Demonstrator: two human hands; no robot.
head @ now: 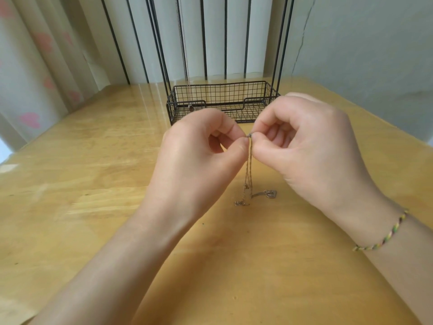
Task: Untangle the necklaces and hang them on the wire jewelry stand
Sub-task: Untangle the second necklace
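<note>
At the far left a pale curtain (30, 90) with pink heart shapes hangs beside the wooden table (82, 160). Over the middle of the table the left hand (199, 156) is raised, its fingers curled and its thumb and forefinger pinching the top of a thin necklace chain (248, 167). Behind this hand stands the black wire jewelry stand (222, 99), its mesh basket on the tabletop and its uprights running out of the top of the view; one hung necklace (187, 55) drops down its left side, a small pendant at basket height. The pinched chain has its long axis upright: doubled strands fall straight from the fingertips to the table, between the two wrists and below both hands. Its lower end lies on the wood, a clasp (241, 203) trailing to the left and a heart pendant (270, 194) pointing right. The right hand (304, 146) meets the left at the same spot, fingers curled, thumb and forefinger nipping the chain's top, the fingertips of both hands touching or nearly so. The knuckles cover part of the basket's front edge. A braided bracelet (384, 233) of green, yellow and dark thread circles the right wrist, and a pale wall (375, 43) with a thin crack closes the right side
</note>
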